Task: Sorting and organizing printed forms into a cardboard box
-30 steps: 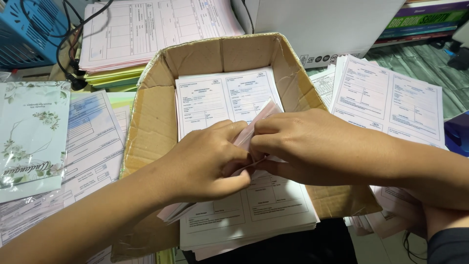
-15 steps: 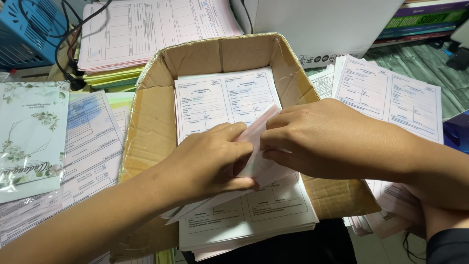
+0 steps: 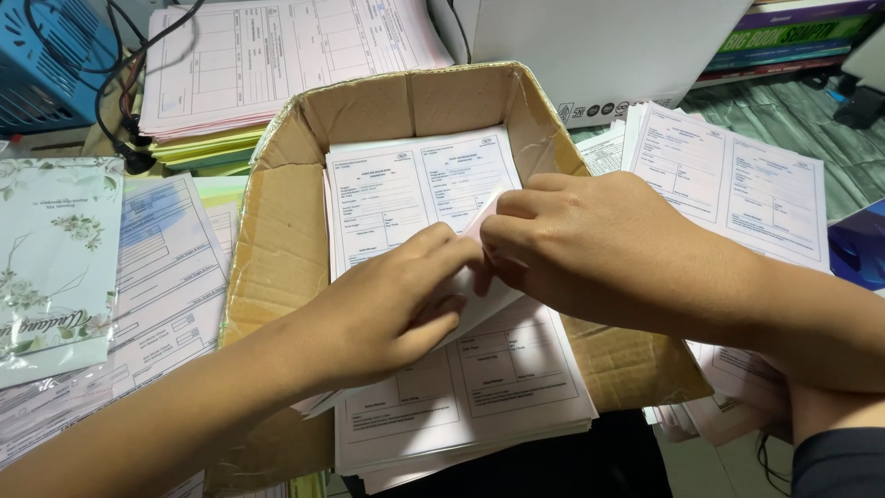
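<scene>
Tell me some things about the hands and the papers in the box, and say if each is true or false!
1. Both hands pinch one pale sheet together. True.
2. The stack of printed forms lies in a plastic bin. False: it lies in a cardboard box.
3. The left hand holds a pen. False: its fingers touch only paper.
4. The right hand reaches in from the right. True.
5. A flowered card lies left of the box. True.

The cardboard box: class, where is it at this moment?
In the head view the cardboard box sits centre, holding a form stack, under both hands, between paper piles.
</scene>
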